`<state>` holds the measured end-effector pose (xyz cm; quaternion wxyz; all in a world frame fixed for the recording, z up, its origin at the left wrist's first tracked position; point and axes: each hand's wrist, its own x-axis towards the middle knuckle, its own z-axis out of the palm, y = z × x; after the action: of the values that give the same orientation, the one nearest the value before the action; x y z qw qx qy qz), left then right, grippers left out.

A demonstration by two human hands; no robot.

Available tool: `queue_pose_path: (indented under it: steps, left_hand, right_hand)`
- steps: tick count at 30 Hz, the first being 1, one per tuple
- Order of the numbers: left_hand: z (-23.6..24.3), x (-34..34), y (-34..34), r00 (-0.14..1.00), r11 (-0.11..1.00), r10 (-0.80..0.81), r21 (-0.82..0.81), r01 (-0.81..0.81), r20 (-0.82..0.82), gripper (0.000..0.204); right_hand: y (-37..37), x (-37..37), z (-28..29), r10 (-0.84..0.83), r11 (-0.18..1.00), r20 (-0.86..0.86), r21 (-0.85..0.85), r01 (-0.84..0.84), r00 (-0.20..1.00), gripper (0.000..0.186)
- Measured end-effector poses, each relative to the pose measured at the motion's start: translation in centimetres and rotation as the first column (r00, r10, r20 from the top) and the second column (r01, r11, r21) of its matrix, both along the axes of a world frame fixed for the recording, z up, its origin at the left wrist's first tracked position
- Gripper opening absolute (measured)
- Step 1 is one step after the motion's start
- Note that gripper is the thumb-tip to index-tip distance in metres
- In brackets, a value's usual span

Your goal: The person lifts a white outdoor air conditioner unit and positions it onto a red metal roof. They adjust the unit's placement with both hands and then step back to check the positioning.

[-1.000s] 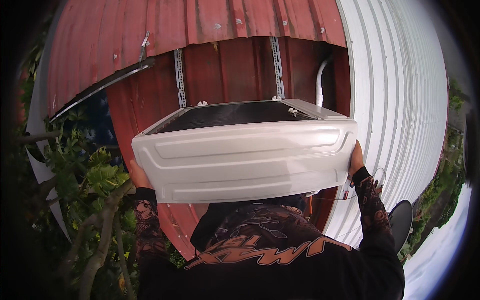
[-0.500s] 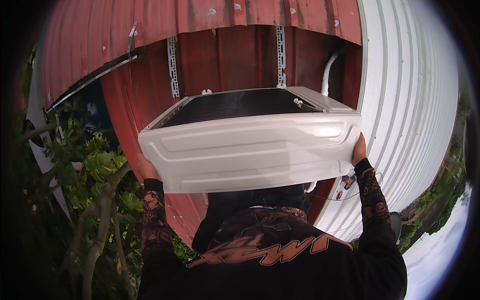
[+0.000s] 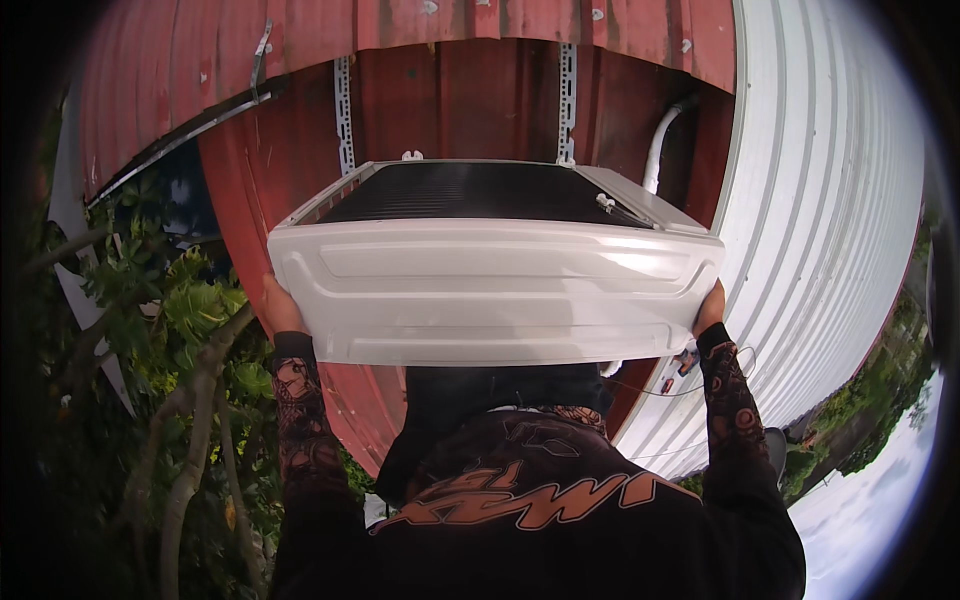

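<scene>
A white air conditioner outdoor unit spans the space before me, its black finned side facing up. My left hand grips its left end, and my right hand holds the right end at about the same height. The thumbs and backs of both hands show; most fingers are hidden behind the casing. Beyond its far edge, two slotted metal strips run up the red wall.
Red corrugated sheeting rises behind the unit, with a red metal awning above. A white wrapped pipe emerges at right. White corrugated wall stands farther right, leafy branches at left. A power tool lies below my right hand.
The unit now sits more level in view, its left end higher than before. My left hand has risen with it. Both hands keep their hold.
</scene>
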<state>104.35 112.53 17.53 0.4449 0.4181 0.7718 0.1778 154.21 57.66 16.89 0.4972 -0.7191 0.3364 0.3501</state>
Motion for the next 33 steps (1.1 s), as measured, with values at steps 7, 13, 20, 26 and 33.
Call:
queue_pose_path:
  steps: [7, 13, 20, 26, 33]
  left_hand:
    - [-1.1, -0.2, 1.8, 0.993, 0.999, -0.050, -0.002, 0.050, -0.103, 0.051]
    - [-0.4, 0.0, 1.2, 0.992, 0.999, -0.043, -0.008, 0.043, -0.118, 0.052]
    - [-0.7, 0.0, 1.5, 0.994, 0.999, -0.038, -0.011, 0.037, -0.100, 0.052]
    - [-0.8, -0.1, 1.2, 0.981, 0.999, -0.042, 0.018, 0.046, -0.188, 0.051]
    - [-0.4, 0.3, 1.1, 0.938, 0.987, -0.158, -0.037, 0.155, -0.309, 0.058]
  right_hand:
    - [-1.2, -0.9, -0.9, 0.011, 0.995, 0.056, -0.103, -0.006, 0.998, 0.050]
    - [0.5, -0.5, -0.2, 0.015, 0.970, 0.138, -0.242, 0.019, 0.990, 0.051]
    - [4.8, 0.9, 2.2, 0.040, 0.940, 0.118, -0.341, 0.003, 0.992, 0.072]
    - [9.4, -0.4, 3.5, 0.639, 0.663, 0.304, -0.684, -0.305, 0.707, 0.086]
    - [10.8, 0.0, 4.4, 0.684, 0.535, 0.185, -0.784, -0.314, 0.705, 0.098]
